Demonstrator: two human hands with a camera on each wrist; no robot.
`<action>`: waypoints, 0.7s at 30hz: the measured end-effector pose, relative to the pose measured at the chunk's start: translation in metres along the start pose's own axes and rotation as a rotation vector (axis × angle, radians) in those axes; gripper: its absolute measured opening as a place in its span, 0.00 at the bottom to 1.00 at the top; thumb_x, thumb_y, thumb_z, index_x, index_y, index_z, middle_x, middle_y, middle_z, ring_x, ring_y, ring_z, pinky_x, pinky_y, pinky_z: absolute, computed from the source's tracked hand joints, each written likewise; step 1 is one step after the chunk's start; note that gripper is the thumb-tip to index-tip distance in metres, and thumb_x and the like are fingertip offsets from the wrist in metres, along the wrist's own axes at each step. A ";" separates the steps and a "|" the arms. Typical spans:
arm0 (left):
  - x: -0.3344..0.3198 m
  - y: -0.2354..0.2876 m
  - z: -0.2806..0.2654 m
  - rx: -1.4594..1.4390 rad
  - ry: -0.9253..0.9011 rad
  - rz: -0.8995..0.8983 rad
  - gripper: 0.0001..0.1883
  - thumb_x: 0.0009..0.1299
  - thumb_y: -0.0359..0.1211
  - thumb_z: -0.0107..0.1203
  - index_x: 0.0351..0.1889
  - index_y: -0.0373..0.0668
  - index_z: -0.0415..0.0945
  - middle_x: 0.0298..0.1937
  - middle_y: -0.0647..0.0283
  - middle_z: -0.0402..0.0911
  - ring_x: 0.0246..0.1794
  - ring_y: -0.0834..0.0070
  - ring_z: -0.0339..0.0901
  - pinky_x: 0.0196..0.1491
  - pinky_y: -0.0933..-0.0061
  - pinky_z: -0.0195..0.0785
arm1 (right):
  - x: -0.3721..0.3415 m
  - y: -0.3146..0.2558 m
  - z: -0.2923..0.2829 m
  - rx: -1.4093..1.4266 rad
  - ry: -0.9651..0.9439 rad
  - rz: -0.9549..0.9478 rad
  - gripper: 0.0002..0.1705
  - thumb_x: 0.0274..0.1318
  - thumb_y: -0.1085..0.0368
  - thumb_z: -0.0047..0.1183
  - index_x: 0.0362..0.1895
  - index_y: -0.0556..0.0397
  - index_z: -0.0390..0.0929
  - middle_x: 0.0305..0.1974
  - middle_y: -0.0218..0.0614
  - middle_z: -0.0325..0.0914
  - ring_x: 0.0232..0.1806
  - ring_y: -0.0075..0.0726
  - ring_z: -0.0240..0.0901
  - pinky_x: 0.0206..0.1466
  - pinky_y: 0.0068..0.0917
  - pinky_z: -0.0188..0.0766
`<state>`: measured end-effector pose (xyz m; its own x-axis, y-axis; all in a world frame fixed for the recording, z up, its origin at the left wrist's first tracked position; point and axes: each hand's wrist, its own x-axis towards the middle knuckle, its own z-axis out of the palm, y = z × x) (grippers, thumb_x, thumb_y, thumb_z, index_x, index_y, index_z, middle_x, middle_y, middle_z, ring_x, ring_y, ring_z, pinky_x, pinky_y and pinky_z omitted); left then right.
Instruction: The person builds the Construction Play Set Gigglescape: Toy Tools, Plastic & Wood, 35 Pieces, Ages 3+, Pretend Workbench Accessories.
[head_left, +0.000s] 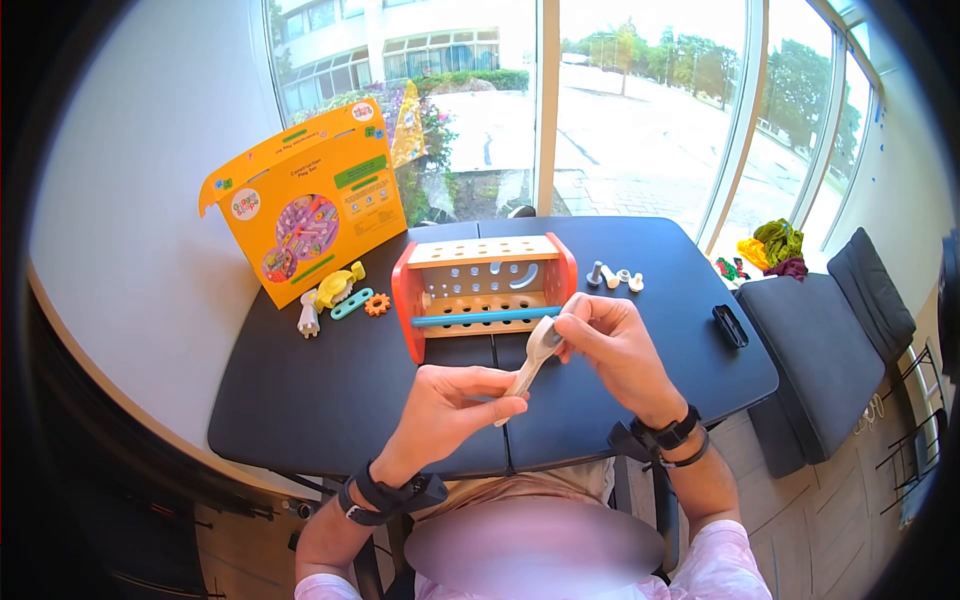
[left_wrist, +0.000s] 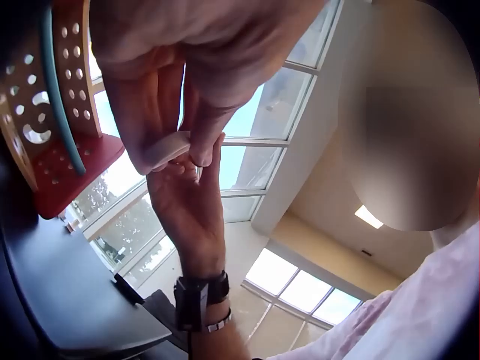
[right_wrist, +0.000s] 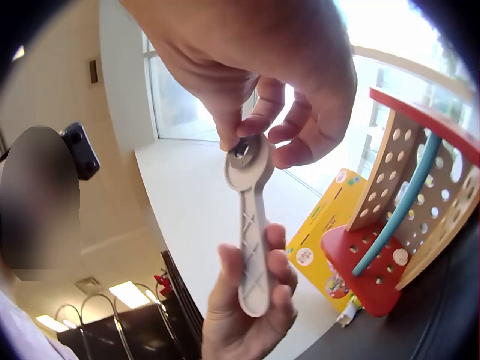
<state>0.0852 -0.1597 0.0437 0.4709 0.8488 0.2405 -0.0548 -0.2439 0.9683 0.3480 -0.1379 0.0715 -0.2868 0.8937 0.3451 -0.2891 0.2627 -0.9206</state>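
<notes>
We are in a bright room with big glass windows (head_left: 640,120), at a black desk (head_left: 300,410). Between our hands is a pale plastic toy wrench (right_wrist: 253,251). Our left hand (head_left: 447,410) pinches its handle, perhaps so it won't wobble. Our right hand (head_left: 620,352) pinches a small round grey piece (right_wrist: 241,152) at its head. Just past our hands stands a wooden toy stand with red ends and a blue bar (head_left: 470,279), maybe there for easy reach.

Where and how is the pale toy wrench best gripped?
Probably by its slim handle, pinched across the edges from the person's left: it slants into the left hand, while the right hand and a grey piece crowd the rounded head.
</notes>
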 end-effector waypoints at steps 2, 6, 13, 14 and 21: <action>0.001 0.007 -0.002 -0.101 -0.059 -0.081 0.16 0.79 0.28 0.71 0.61 0.32 0.89 0.55 0.54 0.94 0.52 0.71 0.92 0.57 0.67 0.87 | 0.003 0.002 0.002 -0.104 0.070 -0.029 0.15 0.76 0.62 0.70 0.35 0.55 0.82 0.35 0.28 0.84 0.39 0.20 0.82 0.45 0.22 0.81; 0.003 0.005 -0.007 -0.264 -0.149 -0.154 0.19 0.84 0.31 0.64 0.68 0.32 0.83 0.61 0.52 0.92 0.59 0.68 0.91 0.63 0.65 0.85 | 0.006 0.011 0.002 -0.245 0.139 -0.088 0.18 0.71 0.63 0.75 0.32 0.53 0.78 0.33 0.26 0.82 0.33 0.18 0.81 0.36 0.19 0.79; 0.008 0.004 -0.006 -0.383 -0.202 -0.310 0.18 0.86 0.34 0.62 0.68 0.36 0.76 0.63 0.47 0.90 0.61 0.60 0.91 0.63 0.58 0.87 | 0.010 0.020 0.005 -0.427 0.172 -0.151 0.19 0.68 0.62 0.77 0.31 0.54 0.79 0.31 0.26 0.81 0.32 0.16 0.83 0.33 0.18 0.79; 0.009 0.003 -0.006 -0.384 -0.198 -0.321 0.17 0.86 0.34 0.62 0.67 0.37 0.76 0.62 0.47 0.90 0.61 0.60 0.91 0.62 0.57 0.88 | 0.010 0.020 0.005 -0.435 0.169 -0.160 0.19 0.69 0.62 0.77 0.31 0.54 0.79 0.30 0.25 0.82 0.32 0.16 0.83 0.33 0.17 0.78; 0.016 0.002 -0.011 -0.334 -0.113 -0.390 0.15 0.88 0.37 0.60 0.65 0.40 0.76 0.61 0.49 0.90 0.59 0.60 0.92 0.59 0.58 0.90 | 0.024 -0.023 -0.031 -0.630 0.333 -0.211 0.23 0.77 0.55 0.68 0.29 0.57 0.84 0.22 0.27 0.83 0.23 0.17 0.81 0.26 0.19 0.75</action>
<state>0.0827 -0.1414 0.0503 0.6036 0.7861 -0.1332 -0.1257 0.2589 0.9577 0.3758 -0.1110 0.0950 0.0376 0.8378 0.5447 0.3002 0.5104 -0.8058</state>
